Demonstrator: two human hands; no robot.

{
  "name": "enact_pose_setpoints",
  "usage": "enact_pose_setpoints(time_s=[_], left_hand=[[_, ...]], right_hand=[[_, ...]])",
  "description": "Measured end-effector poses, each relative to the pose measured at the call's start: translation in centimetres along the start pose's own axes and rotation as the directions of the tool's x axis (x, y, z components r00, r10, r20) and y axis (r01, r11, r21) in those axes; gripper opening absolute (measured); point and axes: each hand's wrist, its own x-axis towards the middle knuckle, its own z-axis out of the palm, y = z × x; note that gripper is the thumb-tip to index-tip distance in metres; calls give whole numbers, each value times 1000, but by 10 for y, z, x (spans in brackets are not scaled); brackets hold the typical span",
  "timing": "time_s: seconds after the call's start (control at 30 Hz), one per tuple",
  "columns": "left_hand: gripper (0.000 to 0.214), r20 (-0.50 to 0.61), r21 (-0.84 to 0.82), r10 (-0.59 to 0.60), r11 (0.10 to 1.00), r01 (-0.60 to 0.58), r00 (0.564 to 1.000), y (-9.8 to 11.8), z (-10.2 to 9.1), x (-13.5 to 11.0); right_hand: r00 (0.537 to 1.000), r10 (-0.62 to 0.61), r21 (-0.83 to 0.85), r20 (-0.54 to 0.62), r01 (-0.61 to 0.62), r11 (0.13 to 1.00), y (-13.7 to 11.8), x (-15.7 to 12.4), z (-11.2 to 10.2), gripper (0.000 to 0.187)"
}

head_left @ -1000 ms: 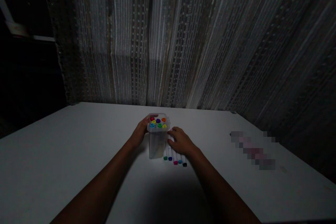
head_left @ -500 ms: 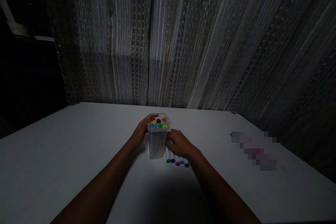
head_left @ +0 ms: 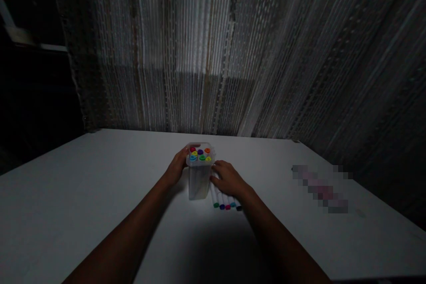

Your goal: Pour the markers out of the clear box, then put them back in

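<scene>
A clear plastic container (head_left: 199, 182) stands upright on the table, with several markers inside showing colourful ends (head_left: 200, 154) at its top. My left hand (head_left: 177, 167) is closed around its left side; the fingertips are partly hidden behind it. To the right of the container, several white markers (head_left: 218, 197) lie side by side, their green, blue, pink, light blue and black ends toward me. My right hand (head_left: 226, 177) rests over the far part of these markers, thumb and fingers apart, fingertips close to the container. The hand hides the markers' far ends.
The white table (head_left: 100, 195) spreads out on all sides. On the right lies a pixelated pinkish object (head_left: 322, 191). A striped, textured curtain (head_left: 199, 53) hangs behind the table's far edge. The room is dim.
The lying markers have shifted slightly right, slanting a little more. My right hand's fingers have spread somewhat. My left hand and the container stay nearly in place.
</scene>
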Motion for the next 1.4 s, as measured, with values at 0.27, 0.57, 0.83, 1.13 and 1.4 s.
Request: enact_pose_setpoints(time_s=[0.27,0.57,0.83,1.13,1.4], left_hand=[[61,-8,4,-5,1000,5,1000,0,1,1],[60,2,15,-1,1000,1,1000,1,2,0],[65,4,3,-20,1000,20,1000,-1,1,1],[61,10,-5,-9,1000,9,1000,2,2,-1],[61,11,-18,-5,1000,5,1000,-1,-1,0]], right_hand=[[1000,-23,-15,-14,23,1000,1,2,1,25],[1000,3,-3,-20,-4,1000,-1,0,0,31],[1000,21,-36,11,-21,999,-4,-1,1,31],[999,29,-26,-30,-30,999,-4,-1,0,30],[998,64,-60,-8,-64,996,-1,-2,-7,25]])
